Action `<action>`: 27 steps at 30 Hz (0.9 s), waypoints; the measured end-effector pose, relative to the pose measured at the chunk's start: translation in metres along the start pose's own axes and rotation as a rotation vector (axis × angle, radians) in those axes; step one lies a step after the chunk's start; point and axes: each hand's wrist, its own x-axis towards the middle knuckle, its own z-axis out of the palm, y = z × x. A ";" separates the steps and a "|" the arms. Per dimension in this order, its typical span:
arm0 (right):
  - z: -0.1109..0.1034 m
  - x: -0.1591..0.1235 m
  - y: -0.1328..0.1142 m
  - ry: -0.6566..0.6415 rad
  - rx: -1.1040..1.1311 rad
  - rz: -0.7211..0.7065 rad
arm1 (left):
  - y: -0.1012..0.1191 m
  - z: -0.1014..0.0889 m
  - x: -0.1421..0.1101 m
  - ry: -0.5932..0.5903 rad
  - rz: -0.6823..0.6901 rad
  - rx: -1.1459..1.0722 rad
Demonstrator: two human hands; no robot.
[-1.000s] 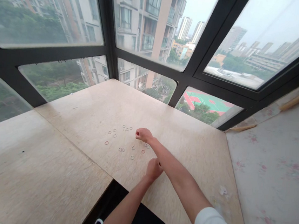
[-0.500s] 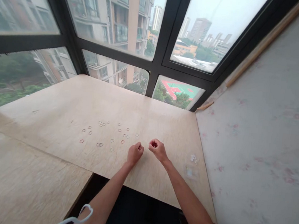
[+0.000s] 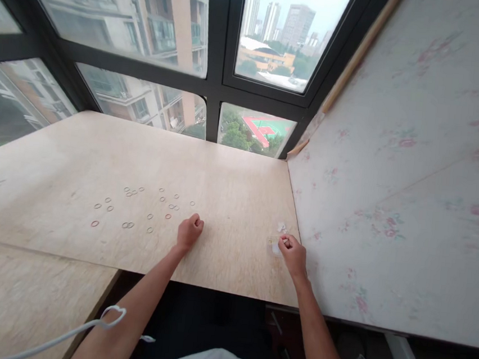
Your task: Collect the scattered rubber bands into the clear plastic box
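Several thin grey rings (image 3: 150,216) lie scattered on the pale wooden tabletop, left of my hands. Two reddish rings, one at the far left (image 3: 95,224) and one nearer (image 3: 168,216), lie among them. My left hand (image 3: 191,232) is closed in a fist on the tabletop at the right edge of the rings; whatever it may hold is hidden. Farther right, my right hand (image 3: 293,254) has its fingers pinched together over a small clear plastic box (image 3: 274,247). What is between these fingers cannot be made out. A small white piece (image 3: 281,227) lies just behind the box.
The tabletop (image 3: 239,185) runs back to dark-framed windows (image 3: 213,95). A wall with flowered paper (image 3: 392,177) bounds it on the right. A lower wooden surface (image 3: 20,294) adjoins at the left front. A white cord (image 3: 64,332) hangs by my left forearm.
My right hand has moved right, away from my left hand, to the clear box. My left hand stays closed beside the rings. The view has turned to the right.
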 end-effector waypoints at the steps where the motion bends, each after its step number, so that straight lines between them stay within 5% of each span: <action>1: 0.000 0.001 0.001 -0.018 -0.019 -0.022 | 0.001 0.000 0.000 0.004 -0.001 0.008; 9: -0.002 -0.011 0.004 -0.067 -0.079 -0.114 | 0.003 0.000 -0.001 -0.024 0.008 0.115; 18: 0.038 -0.087 -0.028 -0.325 0.068 -0.255 | 0.008 -0.005 -0.003 -0.076 0.020 0.152; 27: 0.055 -0.102 -0.019 -0.207 0.157 -0.089 | -0.006 -0.025 -0.016 -0.268 0.208 0.117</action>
